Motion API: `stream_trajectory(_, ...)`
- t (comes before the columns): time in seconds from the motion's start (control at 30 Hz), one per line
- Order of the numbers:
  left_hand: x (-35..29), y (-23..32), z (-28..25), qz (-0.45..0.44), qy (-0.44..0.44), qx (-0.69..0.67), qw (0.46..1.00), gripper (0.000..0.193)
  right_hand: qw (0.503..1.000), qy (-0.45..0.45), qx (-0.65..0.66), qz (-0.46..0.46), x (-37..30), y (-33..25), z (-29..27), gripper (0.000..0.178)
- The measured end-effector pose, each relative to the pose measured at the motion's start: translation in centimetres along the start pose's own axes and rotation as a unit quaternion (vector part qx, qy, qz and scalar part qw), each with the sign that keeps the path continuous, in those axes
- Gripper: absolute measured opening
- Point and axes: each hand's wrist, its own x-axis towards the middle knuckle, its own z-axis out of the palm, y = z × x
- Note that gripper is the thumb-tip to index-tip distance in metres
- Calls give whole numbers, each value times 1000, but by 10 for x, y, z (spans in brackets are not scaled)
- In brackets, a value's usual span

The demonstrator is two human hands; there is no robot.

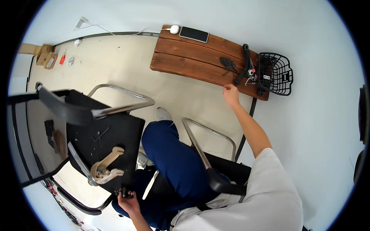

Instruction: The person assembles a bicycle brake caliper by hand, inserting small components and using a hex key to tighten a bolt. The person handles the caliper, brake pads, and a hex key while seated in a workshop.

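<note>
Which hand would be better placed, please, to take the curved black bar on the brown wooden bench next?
Probably the right hand: it hovers close to the bar, by the bench. The left hand is farther away, near the black chair seat, holding a small dark part.

2 chairs (125, 134), 1 bench (185, 54), 1 bskt (285, 77), 1 hndlbr (247, 59), 1 tan brkt (110, 158), 1 ph (194, 34).

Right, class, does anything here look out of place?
Mildly odd: dark tools and a beige forked part lie on a chair seat, meant for sitting. The black basket also appears to jut past the wooden bench.
</note>
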Motion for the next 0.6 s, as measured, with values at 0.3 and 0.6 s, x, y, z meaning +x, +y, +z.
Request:
stream_trajectory(0.3, -10, 25, 10, 11, 65, 48, 997, 14, 975, 147, -155, 64, 116, 22, 14, 26)
stream_trajectory(0.6, -14, 17, 26, 6, 76, 66, 995, 14, 984, 79, -14, 157, 124, 2, 8, 19)
